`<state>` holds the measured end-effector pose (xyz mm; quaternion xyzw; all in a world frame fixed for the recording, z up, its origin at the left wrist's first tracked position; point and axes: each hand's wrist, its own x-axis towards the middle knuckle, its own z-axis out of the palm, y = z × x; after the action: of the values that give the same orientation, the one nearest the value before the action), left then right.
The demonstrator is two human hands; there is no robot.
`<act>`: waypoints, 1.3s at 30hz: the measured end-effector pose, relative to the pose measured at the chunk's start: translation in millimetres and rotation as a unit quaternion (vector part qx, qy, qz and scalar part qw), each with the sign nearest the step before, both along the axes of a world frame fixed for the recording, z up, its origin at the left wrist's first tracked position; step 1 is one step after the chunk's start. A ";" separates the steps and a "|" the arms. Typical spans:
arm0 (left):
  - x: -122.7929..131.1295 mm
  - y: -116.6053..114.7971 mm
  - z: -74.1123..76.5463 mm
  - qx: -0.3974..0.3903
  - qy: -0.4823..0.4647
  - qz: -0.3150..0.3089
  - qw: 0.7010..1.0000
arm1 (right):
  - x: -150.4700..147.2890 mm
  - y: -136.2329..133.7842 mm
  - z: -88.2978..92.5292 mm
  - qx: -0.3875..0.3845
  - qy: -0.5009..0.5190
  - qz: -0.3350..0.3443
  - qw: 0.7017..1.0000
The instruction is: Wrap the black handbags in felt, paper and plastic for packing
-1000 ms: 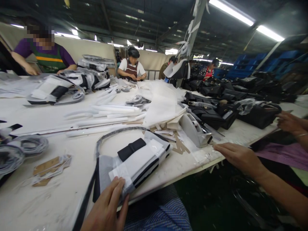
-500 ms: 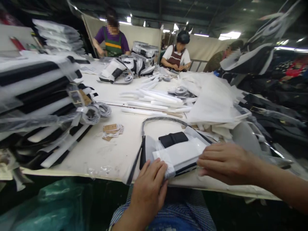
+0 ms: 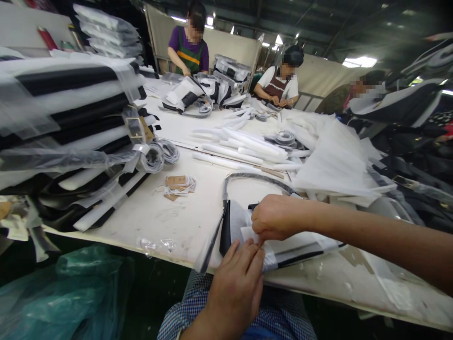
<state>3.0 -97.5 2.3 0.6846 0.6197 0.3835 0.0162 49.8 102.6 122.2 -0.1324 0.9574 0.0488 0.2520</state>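
Note:
A black handbag [image 3: 225, 231] lies at the table's front edge, partly covered by a white wrapping sheet [image 3: 300, 242]. Its long handle [image 3: 244, 176], sleeved in clear plastic, arches behind it. My left hand [image 3: 238, 278] rests on the bag's near left side, fingers stretched out and pressing the wrapping. Just above those fingertips, my right hand [image 3: 274, 218] is closed in a pinch over the wrapping. What its fingers grip is hidden. My right forearm covers much of the bag's upper part.
Wrapped black-and-white bags [image 3: 81, 94] are piled at left, beside brown tags [image 3: 177, 185]. White foam strips [image 3: 240, 146] and thin white sheets [image 3: 332, 151] lie farther back. Two co-workers [image 3: 189, 47] work across the table; another person is at right. Green plastic [image 3: 78, 288] hangs below the edge.
My right hand has moved left from the bag's right end to beside my left hand. The view has shifted, so the scene sits farther right. My left hand stays on the bag.

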 end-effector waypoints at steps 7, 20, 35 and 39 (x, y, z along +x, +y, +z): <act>-0.9 -1.0 -6.3 0.015 -0.007 0.021 1.000 | -19.9 3.9 -7.9 0.000 -0.052 -0.012 0.999; -6.9 3.7 -22.6 0.151 -0.015 -0.018 0.988 | -42.8 -4.5 -7.3 0.046 -0.121 -0.006 0.992; -5.6 6.1 -16.4 0.153 -0.018 0.015 0.988 | -61.0 37.5 -37.3 -0.034 -0.091 -0.076 0.992; -6.1 7.1 -15.9 0.160 0.002 0.019 0.987 | -60.4 60.0 -53.4 -0.123 -0.093 -0.186 0.970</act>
<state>-3.0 -90.4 -13.6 0.6675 0.5628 0.4767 -0.1021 -10.6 162.6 68.8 0.0139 0.9364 -0.1297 0.3259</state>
